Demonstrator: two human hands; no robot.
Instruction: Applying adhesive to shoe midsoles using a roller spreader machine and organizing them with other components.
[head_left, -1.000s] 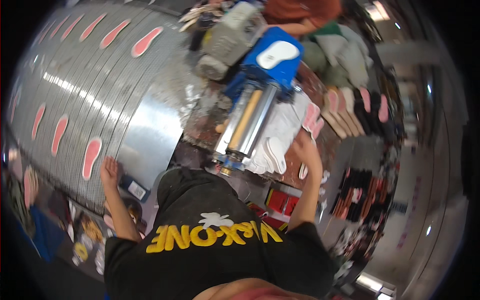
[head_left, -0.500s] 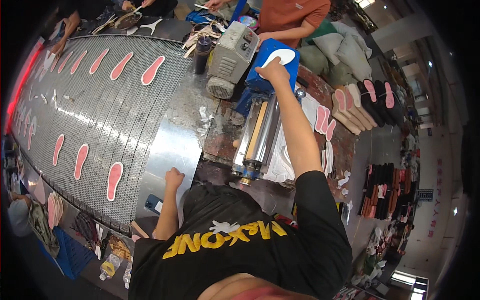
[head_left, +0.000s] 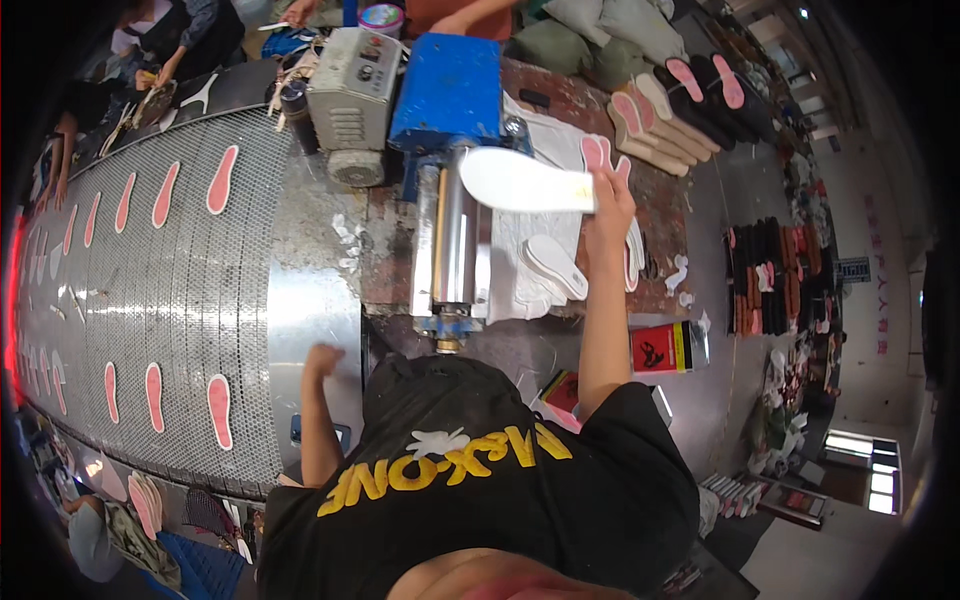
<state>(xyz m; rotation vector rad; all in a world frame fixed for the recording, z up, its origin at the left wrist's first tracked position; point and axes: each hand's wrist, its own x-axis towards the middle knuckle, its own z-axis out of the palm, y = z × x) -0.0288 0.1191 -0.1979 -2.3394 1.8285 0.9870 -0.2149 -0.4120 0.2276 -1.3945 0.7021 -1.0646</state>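
Observation:
My right hand (head_left: 613, 202) grips one narrow end of a white insole (head_left: 525, 182). The insole's broad end reaches left across the upper end of the steel roller (head_left: 463, 240) of a blue gluing machine (head_left: 447, 85). White insoles (head_left: 553, 266) lie stacked on a white sheet just below and right of the held one. Beside the smooth metal plate (head_left: 310, 320) at the conveyor's end, my left hand (head_left: 323, 360) hovers, slightly blurred, its fingers curled in with nothing visible in them. Pink insoles with white rims, such as one near insole (head_left: 220, 412), lie in two rows on the mesh conveyor (head_left: 190, 290).
A grey motor box (head_left: 350, 95) stands left of the blue machine, with a dark bottle (head_left: 298, 115) beside it. Several pink insoles (head_left: 597, 152) and beige shoe forms (head_left: 640, 130) sit at the right of the worn table (head_left: 660, 220). Other people work along the far side.
My right hand has lifted the white insole off the blue machine's top and brought it nearer, to the right of the roller. My left hand stays by the metal plate. The whole view has shifted.

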